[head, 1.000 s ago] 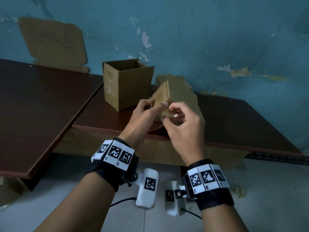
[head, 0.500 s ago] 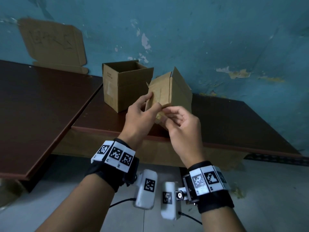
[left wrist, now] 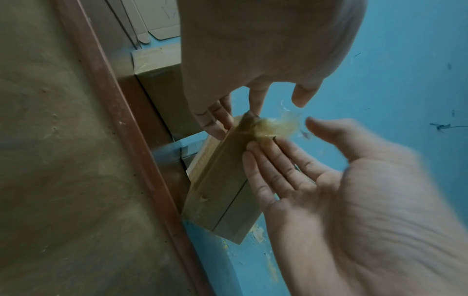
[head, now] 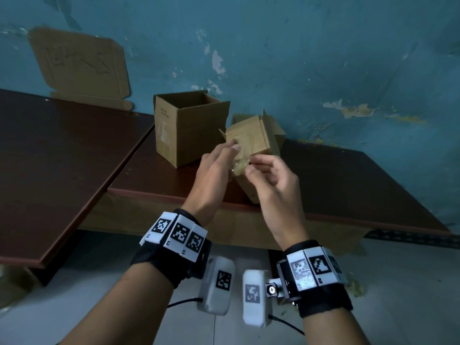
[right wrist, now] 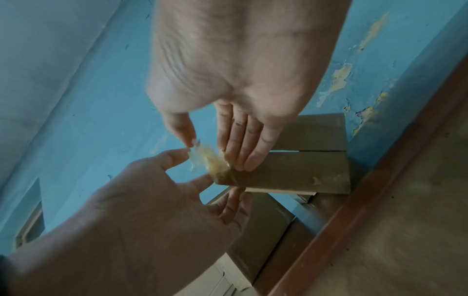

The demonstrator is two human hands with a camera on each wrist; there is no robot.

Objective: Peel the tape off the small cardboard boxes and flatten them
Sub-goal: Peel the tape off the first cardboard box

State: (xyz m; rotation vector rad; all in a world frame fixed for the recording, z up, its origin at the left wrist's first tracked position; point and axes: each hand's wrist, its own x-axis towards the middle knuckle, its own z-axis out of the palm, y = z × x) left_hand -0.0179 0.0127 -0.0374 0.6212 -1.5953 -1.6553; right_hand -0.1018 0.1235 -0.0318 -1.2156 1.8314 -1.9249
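I hold a small cardboard box (head: 249, 135) above the table's front edge, tilted, with its seamed face (right wrist: 291, 172) turned down toward the wrist cameras. My left hand (head: 216, 165) grips it, thumb on the upper face and fingers on the underside (right wrist: 233, 206). My right hand (head: 263, 175) lays its fingers (left wrist: 268, 160) along the seamed face. Its thumb (right wrist: 182, 130) and forefinger pinch a crumpled wad of yellowish clear tape (head: 240, 168) that still clings to the box corner (left wrist: 253, 124). The same tape (right wrist: 210, 160) stretches between both thumbs.
An open cardboard box (head: 189, 128) stands upright on the dark brown table (head: 348, 190), just left of my hands. A second tabletop (head: 62, 158) adjoins at the left. A flattened carton (head: 82, 68) leans on the blue wall. More cardboard (head: 278, 138) lies behind the held box.
The box has been turned in my hands so another face shows. The tape has come away from that face and bunched into a wad at the lower corner.
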